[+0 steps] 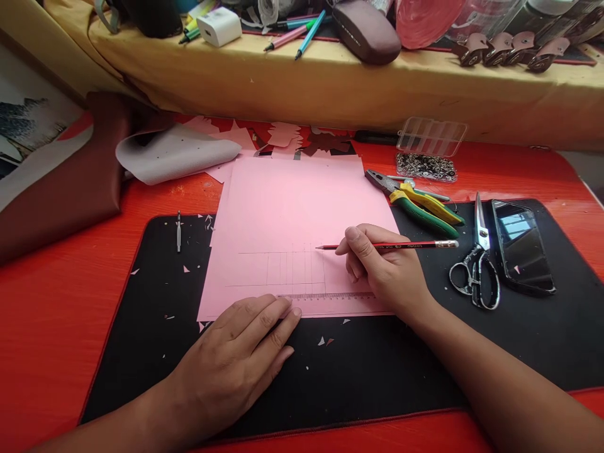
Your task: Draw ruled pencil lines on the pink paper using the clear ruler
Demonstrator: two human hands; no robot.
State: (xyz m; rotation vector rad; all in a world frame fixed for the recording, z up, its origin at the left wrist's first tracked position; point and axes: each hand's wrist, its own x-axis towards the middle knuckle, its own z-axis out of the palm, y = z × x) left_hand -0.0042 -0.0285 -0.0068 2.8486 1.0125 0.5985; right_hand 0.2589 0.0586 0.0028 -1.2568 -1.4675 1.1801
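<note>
A red and black pencil (425,244) is held in my right hand (384,264), its tip near thin ruled lines on a pink sheet (297,195). Whether the tip touches the sheet I cannot tell. My left hand (245,352) lies flat with fingers stretched over the sheet's near edge, at the left end of a clear ruler (340,296). The ruler lies along the lower part of the sheet, below the drawn grid of lines; its right end is hidden by my right hand.
Combination pliers (419,204), scissors (479,258) and a phone (523,245) lie right of the sheet. Behind them stands an open box of small metal parts (426,167). Rolled brown leather-like material (104,157) lies at left. Small scraps dot the black mat (368,377).
</note>
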